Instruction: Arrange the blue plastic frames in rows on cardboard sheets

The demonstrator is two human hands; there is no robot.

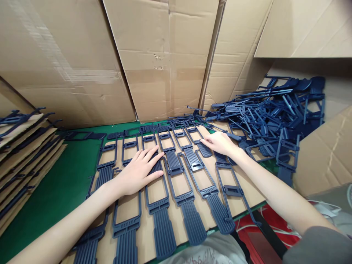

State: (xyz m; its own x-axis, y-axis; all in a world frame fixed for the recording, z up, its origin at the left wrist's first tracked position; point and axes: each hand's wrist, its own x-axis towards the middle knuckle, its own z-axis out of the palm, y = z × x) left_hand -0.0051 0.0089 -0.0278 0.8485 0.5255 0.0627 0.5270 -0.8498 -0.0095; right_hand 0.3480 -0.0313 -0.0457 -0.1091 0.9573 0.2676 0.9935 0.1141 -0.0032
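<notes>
Spreading over the middle of the cardboard sheet, the left hand is palm down, its fingers fanned toward the sheet's far edge and its thumb angled off to the right. The left forearm slants in from the near left side of the sheet, with the wrist almost straight. This hand clasps nothing; it is open and flat above the dark blue plastic frames, which lie in rows across the sheet. The right hand is over the sheet's far right part, its forearm reaching in from the near right, bare up to a grey sleeve. Its fingers curl inward, with the thumb and index finger at a ribbed frame piece; whether they grip it cannot be told. A tangled heap of blue parts rises beyond the sheet's right side. Left of the sheet, a layered stack of cardboard and frames stands on the green surface, which extends beneath the sheet. Tall cardboard panels stand behind the sheet's far edge.
</notes>
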